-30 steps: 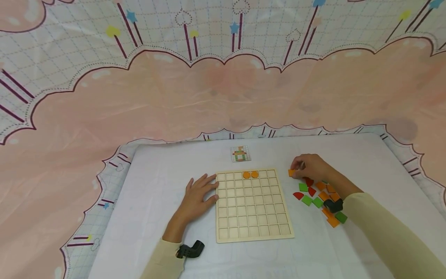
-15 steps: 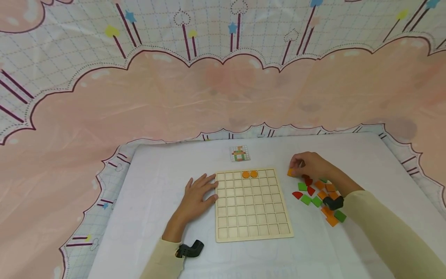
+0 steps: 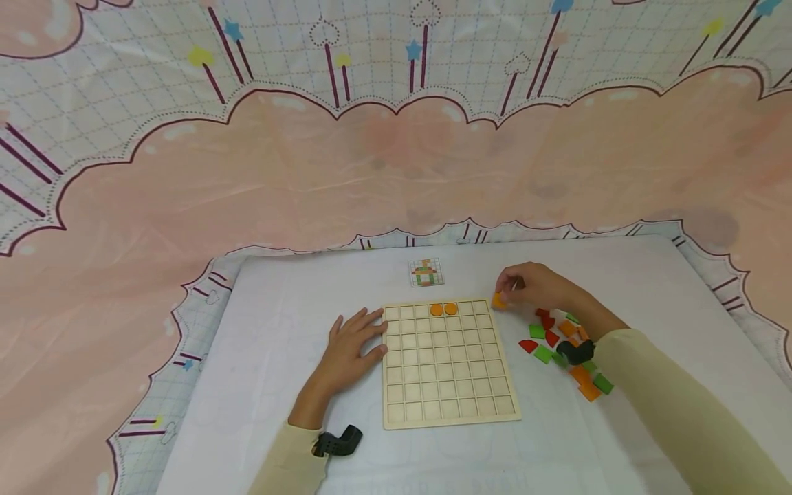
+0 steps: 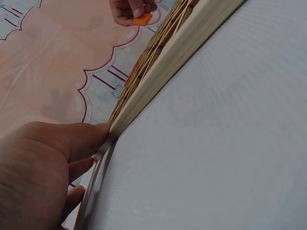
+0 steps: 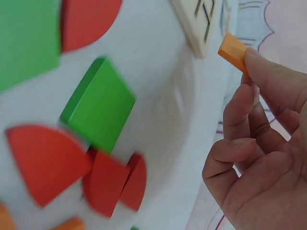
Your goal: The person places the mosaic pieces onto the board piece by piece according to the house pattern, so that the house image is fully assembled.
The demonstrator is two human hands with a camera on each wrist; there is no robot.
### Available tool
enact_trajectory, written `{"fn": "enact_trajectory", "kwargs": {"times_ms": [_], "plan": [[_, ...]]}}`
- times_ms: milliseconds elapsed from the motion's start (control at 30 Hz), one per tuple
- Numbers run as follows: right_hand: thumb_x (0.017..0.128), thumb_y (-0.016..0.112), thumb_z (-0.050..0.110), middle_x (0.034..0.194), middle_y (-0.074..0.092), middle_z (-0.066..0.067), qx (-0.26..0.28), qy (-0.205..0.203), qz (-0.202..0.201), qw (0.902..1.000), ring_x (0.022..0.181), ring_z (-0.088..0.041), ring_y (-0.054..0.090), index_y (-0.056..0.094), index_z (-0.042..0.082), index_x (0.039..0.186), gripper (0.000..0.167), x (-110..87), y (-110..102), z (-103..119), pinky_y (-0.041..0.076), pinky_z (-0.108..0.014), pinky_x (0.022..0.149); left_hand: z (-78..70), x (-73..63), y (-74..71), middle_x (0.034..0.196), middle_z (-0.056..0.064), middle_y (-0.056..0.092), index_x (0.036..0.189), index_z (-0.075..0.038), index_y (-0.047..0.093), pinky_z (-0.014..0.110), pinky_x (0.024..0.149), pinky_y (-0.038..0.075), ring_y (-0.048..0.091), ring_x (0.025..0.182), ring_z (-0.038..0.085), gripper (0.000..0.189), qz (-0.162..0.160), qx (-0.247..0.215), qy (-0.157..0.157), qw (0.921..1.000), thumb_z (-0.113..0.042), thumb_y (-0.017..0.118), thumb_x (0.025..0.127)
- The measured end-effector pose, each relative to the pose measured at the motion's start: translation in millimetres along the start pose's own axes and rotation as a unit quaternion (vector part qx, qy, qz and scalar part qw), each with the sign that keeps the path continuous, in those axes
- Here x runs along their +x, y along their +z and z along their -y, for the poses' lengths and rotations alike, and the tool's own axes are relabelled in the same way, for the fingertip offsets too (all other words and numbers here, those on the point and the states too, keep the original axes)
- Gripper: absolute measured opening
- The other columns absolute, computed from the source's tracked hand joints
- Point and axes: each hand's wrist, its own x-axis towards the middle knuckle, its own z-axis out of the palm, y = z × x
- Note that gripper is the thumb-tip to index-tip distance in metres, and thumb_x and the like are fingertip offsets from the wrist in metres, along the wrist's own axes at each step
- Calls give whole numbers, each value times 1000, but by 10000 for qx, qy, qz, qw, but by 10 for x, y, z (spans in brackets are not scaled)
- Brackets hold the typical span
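Observation:
Between thumb and fingers my right hand [image 3: 537, 286] pinches an orange square tile [image 5: 234, 51], lifted just off the top right corner of a wooden grid board [image 3: 448, 364]. My left hand [image 3: 351, 347] rests along the board's left edge with fingers spread, its fingertips touching the rim; in the left wrist view the thumb [image 4: 86, 139] lies against that edge. Two orange round pieces [image 3: 443, 309] sit side by side in the board's top row.
A small pattern card [image 3: 425, 272] lies behind the board on the white tabletop [image 3: 297, 289]. Loose green tiles [image 5: 100, 105], red quarter-round pieces [image 5: 48, 160] and orange tiles [image 3: 589, 392] are scattered right of the board, partly under the right forearm.
My right hand has moved left from the loose pieces to the board's top right corner, carrying the orange tile. The left hand has stayed in place.

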Motion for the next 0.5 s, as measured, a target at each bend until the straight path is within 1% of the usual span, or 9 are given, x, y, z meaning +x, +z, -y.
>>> {"fn": "enact_trajectory", "kwargs": {"times_ms": [67,133,300,367,500], "plan": [[96,71,14,98,68,-2,105,-2,21,9999,93,-22,58,71,15,104,8,40,20,44,52,-32,83,1,-1,1,159,1,48,139,-16,64,65,124,9,32,154,30,45,-1,5,-2,10000,-32,66,97],[95,71,13,97,69,-2,196,-97,14,9998,93,-22,59,72,14,103,8,77,46,85,52,-32,83,4,-2,3,159,1,48,139,-16,64,65,124,9,32,154,30,45,2,9,-10,10000,-33,66,97],[94,74,15,93,68,-1,318,-241,32,9992,90,-20,59,73,15,99,6,180,135,159,51,-28,79,10,-6,8,159,1,48,139,-16,64,66,124,10,32,154,31,46,-16,15,-2,10000,-32,67,96],[93,75,16,92,67,-1,366,-286,78,9989,90,-20,58,72,15,99,6,220,174,189,50,-29,79,9,-9,9,158,2,49,139,-16,65,66,123,10,33,154,31,46,-45,7,15,10000,-32,67,96],[93,76,16,92,67,-2,627,-319,156,9974,89,-21,57,73,14,98,7,287,254,259,49,-32,80,16,-7,18,157,3,50,138,-14,65,68,122,12,35,153,33,46,-135,6,95,9999,-31,68,95]]}}
